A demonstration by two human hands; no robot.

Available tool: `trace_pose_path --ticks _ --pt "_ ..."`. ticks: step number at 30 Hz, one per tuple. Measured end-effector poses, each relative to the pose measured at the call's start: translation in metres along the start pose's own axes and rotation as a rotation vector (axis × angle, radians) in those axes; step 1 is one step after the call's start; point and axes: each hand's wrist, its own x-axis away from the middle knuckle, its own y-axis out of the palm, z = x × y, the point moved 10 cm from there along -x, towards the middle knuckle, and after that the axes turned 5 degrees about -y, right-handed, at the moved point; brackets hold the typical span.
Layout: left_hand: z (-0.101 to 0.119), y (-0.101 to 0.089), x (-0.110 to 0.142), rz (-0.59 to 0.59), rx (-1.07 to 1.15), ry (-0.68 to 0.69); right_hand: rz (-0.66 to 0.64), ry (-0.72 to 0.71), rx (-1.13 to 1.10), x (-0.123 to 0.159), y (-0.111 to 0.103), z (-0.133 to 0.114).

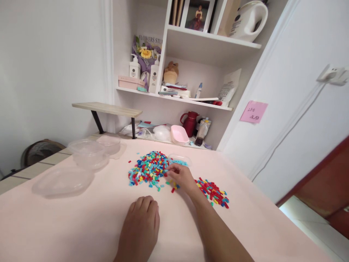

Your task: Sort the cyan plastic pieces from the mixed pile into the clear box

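Note:
A large heap of small plastic bricks (149, 167), in red, yellow, green and several blues, lies on the pink tabletop. At its right edge hovers my right hand (182, 176), fingers bent and a little apart, with nothing visible between them. Just behind this hand, partly hidden by it, is a clear container (188, 159) with light blue bricks (178, 162) in it. My left hand (143, 222) rests on the table in front of the heap, back up, fingers curled and close together. A second, mostly red pile of bricks (214, 193) lies right of my right forearm.
Clear plastic containers (89, 160) and a flat clear lid (64, 182) stand at the table's left. A small raised wooden shelf (106, 108) is behind them. At the back are a pink tub (179, 134), a red jug (190, 123) and bottles (202, 133) beneath wall shelves.

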Motion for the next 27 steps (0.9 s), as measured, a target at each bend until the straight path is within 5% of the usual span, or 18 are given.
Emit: trace_pose_path --ticks 7,17,20,27 --pt "0.000 0.000 0.001 0.008 0.001 0.004 0.415 0.087 -0.162 0.003 -0.061 0.019" --pt "-0.001 0.002 0.002 -0.007 0.018 -0.004 0.412 0.068 -0.131 0.002 -0.066 0.022" --pt "-0.001 0.002 0.003 -0.001 0.019 -0.003 0.334 0.035 -0.132 -0.001 -0.056 0.014" --pt "0.000 0.000 0.004 0.036 0.020 0.014 -0.088 -0.177 0.129 0.001 -0.001 -0.016"
